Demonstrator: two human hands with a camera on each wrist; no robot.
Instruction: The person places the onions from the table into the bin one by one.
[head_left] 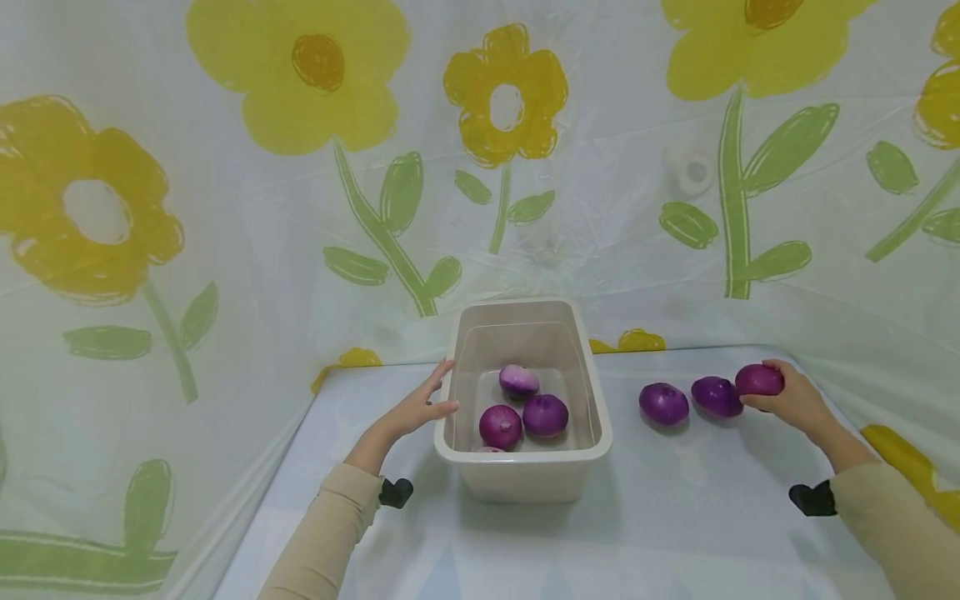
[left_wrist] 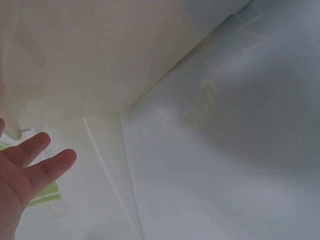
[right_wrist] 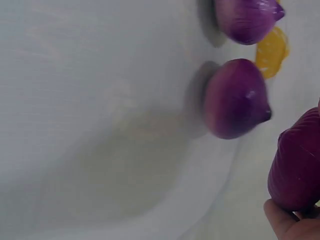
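A beige plastic bin [head_left: 521, 482] stands mid-table with several purple onions inside, among them a dark one [head_left: 546, 415], a reddish one [head_left: 500, 427] and a paler one [head_left: 519, 381]. My left hand [head_left: 412, 408] is at the bin's left wall, fingers spread; the left wrist view shows its fingertips [left_wrist: 64, 159] straight. On the right, my right hand [head_left: 797, 402] grips a red onion [head_left: 760, 380], which looks raised off the table in the right wrist view. Beside it on the table lie two more onions, one nearer [head_left: 717, 397] and one farther left [head_left: 663, 405].
A pale cloth covers the table [head_left: 675, 517]. Behind and around it hangs a white curtain [head_left: 600, 233] printed with yellow flowers and green leaves, meeting the table's far edge just behind the bin and onions.
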